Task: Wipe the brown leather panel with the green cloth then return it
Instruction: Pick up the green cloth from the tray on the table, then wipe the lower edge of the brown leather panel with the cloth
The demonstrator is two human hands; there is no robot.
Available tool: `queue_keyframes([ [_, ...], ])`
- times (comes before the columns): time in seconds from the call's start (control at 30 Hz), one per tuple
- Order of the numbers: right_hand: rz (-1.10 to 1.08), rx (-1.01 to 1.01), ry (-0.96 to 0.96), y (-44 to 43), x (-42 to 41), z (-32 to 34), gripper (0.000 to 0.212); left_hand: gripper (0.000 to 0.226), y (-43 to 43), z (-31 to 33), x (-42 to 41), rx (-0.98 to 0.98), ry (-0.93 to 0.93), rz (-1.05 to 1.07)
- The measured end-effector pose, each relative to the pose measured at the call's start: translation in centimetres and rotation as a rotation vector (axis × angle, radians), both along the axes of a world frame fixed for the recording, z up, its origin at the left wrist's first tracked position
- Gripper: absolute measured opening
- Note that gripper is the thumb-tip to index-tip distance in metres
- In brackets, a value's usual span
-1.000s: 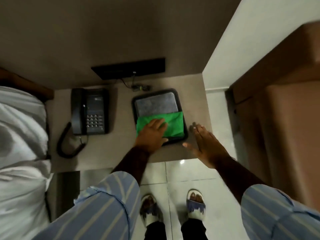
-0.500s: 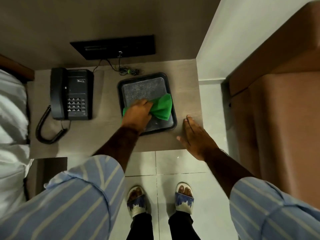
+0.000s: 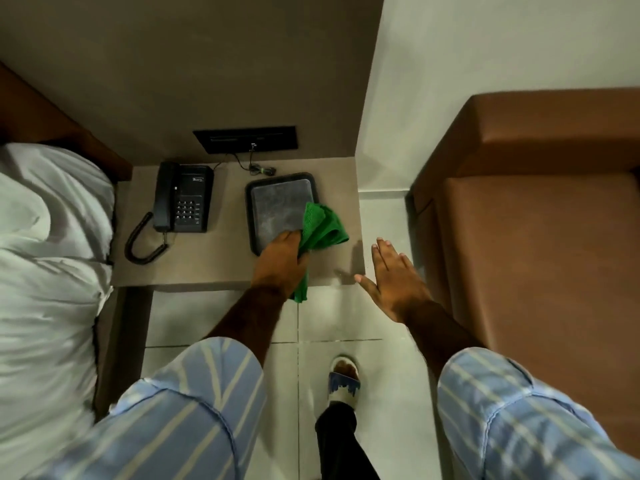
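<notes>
Risk imo: cloth [image 3: 320, 226] is bunched w/ a tail hanging, could snag the tray [image 3: 250, 216] rim and drag it off the surface [image 3: 194, 258]. Left hand [image 3: 282, 259] has its grip closed on the cloth over the tray's 5 o'clock corner. Right hand [image 3: 398, 278] flat, fingers spread, grip empty. Leather panel [image 3: 540, 258] sits at 3 o'clock, unwiped afaict.

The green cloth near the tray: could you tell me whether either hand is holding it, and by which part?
The left hand grips the crumpled green cloth around its bunched middle; both ends hang free. The right hand is open and empty.

L hand [image 3: 282, 259] fisted, gripping; R hand [image 3: 394, 277] flat, fingers spread, prob. hovering.
</notes>
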State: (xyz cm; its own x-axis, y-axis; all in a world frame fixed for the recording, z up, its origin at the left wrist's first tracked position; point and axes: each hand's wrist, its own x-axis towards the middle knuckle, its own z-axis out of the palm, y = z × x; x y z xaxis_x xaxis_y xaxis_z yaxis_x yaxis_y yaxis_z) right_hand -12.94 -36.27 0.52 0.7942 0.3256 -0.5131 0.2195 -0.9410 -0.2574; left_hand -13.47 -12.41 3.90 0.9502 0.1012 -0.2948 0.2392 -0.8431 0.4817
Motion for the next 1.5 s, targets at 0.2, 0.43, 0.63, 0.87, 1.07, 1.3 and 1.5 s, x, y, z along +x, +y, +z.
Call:
queue_keyframes([
  [0.2, -0.056, -0.045, -0.005, -6.3, -10.2, -0.1, 0.084, 0.044, -5.5, -1.5, -8.1, -0.143, 0.003, 0.093],
  [0.43, -0.154, -0.195, 0.035, -17.0, -19.7, -5.1, 0.082, 0.027, -14.7, -9.4, -18.3, -0.367, 0.088, 0.218],
  [0.63, -0.378, -0.230, -0.039, -27.1, -21.3, -12.6, 0.082, 0.023, -22.6, -19.6, -24.6, -0.504, 0.211, 0.378],
  [0.87, -0.242, -0.182, -0.521, -31.7, -24.6, -21.2, 0.079, 0.022, -33.1, -31.8, -29.6, -0.572, 0.366, 0.580],
  [1.07, -0.224, -0.138, -0.712, -32.5, -24.8, -23.9, 0.076, 0.029, -40.1, -39.6, -25.9, -0.628, 0.578, 0.703],
  [1.3, -0.206, -0.151, -0.805, -32.8, -25.0, -25.4, 0.076, 0.026, -43.2, -41.6, -15.2, -0.651, 0.410, 0.798],
  [1.5, -0.195, -0.158, -0.812, -32.9, -24.9, -25.6, 0.076, 0.024, -46.0, -39.0, -28.1, -0.823, 0.191, 0.788],
])
